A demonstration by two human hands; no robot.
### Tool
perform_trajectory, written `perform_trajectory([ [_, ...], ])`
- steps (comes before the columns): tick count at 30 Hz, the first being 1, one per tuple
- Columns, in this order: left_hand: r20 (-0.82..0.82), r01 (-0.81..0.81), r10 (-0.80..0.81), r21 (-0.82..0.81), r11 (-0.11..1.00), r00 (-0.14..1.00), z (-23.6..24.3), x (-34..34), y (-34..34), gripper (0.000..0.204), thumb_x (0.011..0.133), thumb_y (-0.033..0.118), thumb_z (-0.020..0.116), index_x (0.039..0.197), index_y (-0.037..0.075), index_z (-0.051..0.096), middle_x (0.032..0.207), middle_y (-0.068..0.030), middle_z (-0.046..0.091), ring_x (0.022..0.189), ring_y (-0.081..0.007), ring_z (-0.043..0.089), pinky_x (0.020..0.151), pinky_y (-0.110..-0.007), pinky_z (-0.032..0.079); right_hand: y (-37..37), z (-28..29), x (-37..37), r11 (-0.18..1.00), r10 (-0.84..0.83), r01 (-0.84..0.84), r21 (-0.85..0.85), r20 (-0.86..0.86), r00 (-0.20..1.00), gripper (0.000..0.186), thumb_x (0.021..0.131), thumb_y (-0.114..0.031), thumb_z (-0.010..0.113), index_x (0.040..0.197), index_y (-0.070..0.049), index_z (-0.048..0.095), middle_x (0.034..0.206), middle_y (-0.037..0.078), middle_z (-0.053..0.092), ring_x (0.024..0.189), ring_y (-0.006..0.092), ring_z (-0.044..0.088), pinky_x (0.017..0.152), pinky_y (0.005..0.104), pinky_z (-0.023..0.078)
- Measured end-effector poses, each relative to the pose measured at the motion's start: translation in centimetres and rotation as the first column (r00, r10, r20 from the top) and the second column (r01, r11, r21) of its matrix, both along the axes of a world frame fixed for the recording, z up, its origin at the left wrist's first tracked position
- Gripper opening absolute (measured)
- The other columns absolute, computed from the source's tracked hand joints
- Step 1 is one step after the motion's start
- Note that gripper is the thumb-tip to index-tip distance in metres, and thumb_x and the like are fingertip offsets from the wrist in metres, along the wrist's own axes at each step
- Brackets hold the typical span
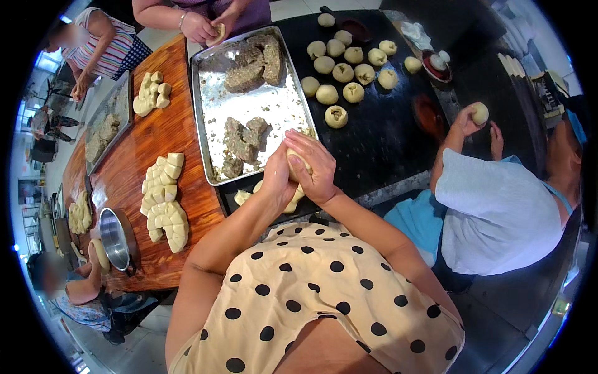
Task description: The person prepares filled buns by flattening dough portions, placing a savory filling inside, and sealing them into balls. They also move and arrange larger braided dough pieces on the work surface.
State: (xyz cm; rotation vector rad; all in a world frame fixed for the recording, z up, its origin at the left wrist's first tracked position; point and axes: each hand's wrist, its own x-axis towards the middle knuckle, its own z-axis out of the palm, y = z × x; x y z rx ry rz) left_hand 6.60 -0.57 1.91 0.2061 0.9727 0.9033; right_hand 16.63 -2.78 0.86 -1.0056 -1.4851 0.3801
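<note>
My left hand (pixel 280 169) and my right hand (pixel 314 167) are cupped together around a pale dough ball (pixel 299 163). Both are closed on it, and much of the ball is hidden by fingers. They hover over the near right corner of a metal tray (pixel 293 106). Inside that tray lie clumps of greyish-brown filling (pixel 244 142), one just left of my hands. Several cut dough pieces (pixel 243 197) sit below my wrists, partly covered by my forearms.
Round dough balls (pixel 342 72), several with puckered tops, stand on the black surface. Dough pieces (pixel 164 199) and a metal bowl (pixel 124 246) rest on the wooden table (pixel 199 206). Across from me, a person's hands (pixel 199 28) hold dough; at right, another person's hand (pixel 464 119) holds a ball.
</note>
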Motion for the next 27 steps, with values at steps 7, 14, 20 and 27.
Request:
perform_trajectory([
  [7,0.128,0.228,-0.230,0.034,0.973,0.965,0.8,-1.1,1.0,0.050,0.101,0.049,0.049,0.129,0.008,0.052,0.122,-0.0092,0.061,0.112,-0.0235,0.062,0.096,-0.040,0.050,0.2,-1.2,-0.1,0.880,-0.110,-0.175,-0.441,-0.548,0.830,0.044,0.106,-0.033,0.044,0.119,0.003,0.066,0.126,0.015,0.065,0.121,0.0233,0.058,0.107,0.0342,0.040],
  [14,0.235,0.087,-0.057,-0.120,0.989,0.970,-2.1,-0.3,0.9,0.042,0.102,0.038,0.046,0.128,0.006,0.051,0.120,-0.0145,0.061,0.110,-0.0273,0.063,0.095,-0.043,0.054,-0.2,-0.9,1.7,0.987,-0.022,0.052,-0.152,0.190,0.982,0.053,0.095,-0.039,0.062,0.131,0.001,0.058,0.136,0.020,0.057,0.130,0.0306,0.051,0.113,0.0430,0.034],
  [20,0.159,0.141,-0.119,-0.133,0.981,0.980,-3.5,1.9,0.0,0.034,0.104,0.034,0.042,0.118,0.006,0.055,0.116,-0.0109,0.063,0.102,-0.0239,0.065,0.092,-0.040,0.056,-0.8,-2.4,2.7,0.995,-0.095,0.092,0.032,0.111,0.989,0.021,0.087,-0.019,0.068,0.099,-0.002,0.069,0.099,0.014,0.071,0.095,0.0314,0.068,0.097,0.0423,0.050],
  [27,0.218,0.373,-0.354,-0.051,0.926,0.909,-4.8,3.0,0.6,0.063,0.101,0.053,0.044,0.139,0.002,0.044,0.132,-0.0112,0.057,0.121,-0.0244,0.057,0.102,-0.042,0.047,0.4,-5.0,6.0,0.834,-0.379,-0.045,-0.550,-0.632,0.676,0.018,0.094,-0.016,0.058,0.096,-0.001,0.067,0.097,0.008,0.069,0.090,0.0174,0.064,0.085,0.0330,0.051],
])
